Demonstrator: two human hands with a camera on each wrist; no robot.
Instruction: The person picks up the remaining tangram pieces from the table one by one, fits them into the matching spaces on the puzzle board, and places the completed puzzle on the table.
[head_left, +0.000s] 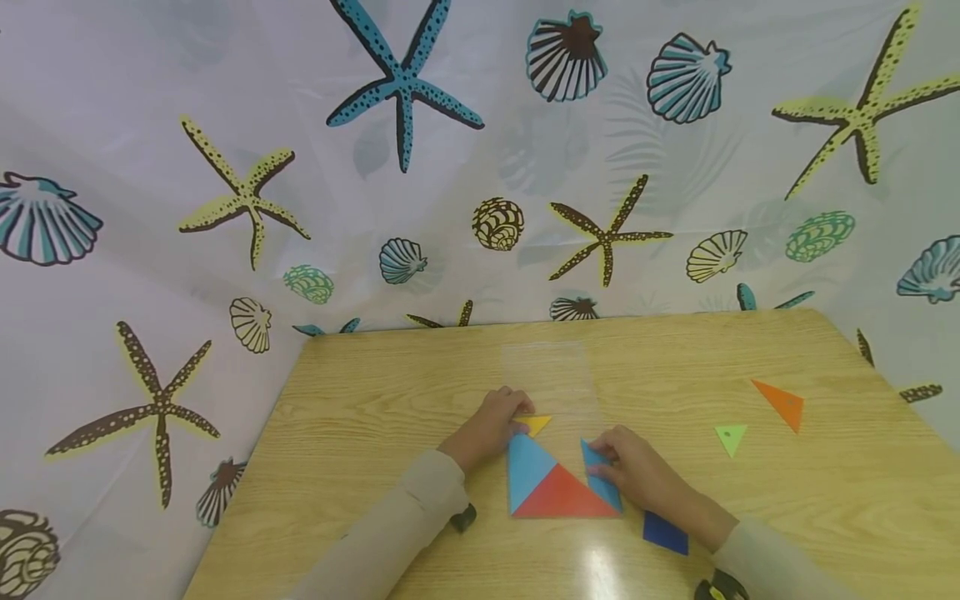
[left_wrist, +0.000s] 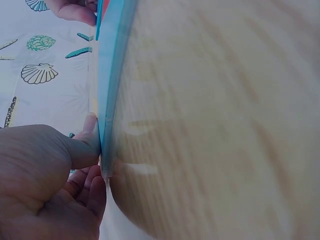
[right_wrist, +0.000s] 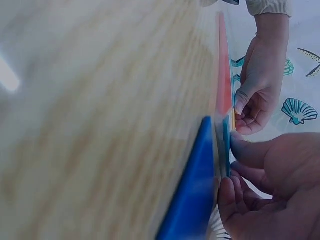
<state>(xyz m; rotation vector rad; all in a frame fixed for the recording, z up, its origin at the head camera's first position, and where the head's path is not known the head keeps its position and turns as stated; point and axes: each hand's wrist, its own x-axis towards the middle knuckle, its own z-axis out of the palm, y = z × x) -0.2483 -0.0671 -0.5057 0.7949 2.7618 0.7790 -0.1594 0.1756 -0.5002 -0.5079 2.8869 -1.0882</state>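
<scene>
On the table, a large light blue triangle lies edge to edge with a large red triangle, both flat tangram pieces. My left hand pinches a small yellow triangle at its left end, the thumb right by the light blue triangle's top corner. My right hand holds a blue tangram piece between thumb and fingers, over the red triangle's right side. Its outline is partly behind the fingers. The right wrist view shows that blue piece nearly edge-on at the fingertips.
A dark blue piece lies below my right wrist. Farther right are a small green triangle and an orange triangle. A clear sheet extends behind the pieces on the wooden table. A shell-patterned curtain hangs behind.
</scene>
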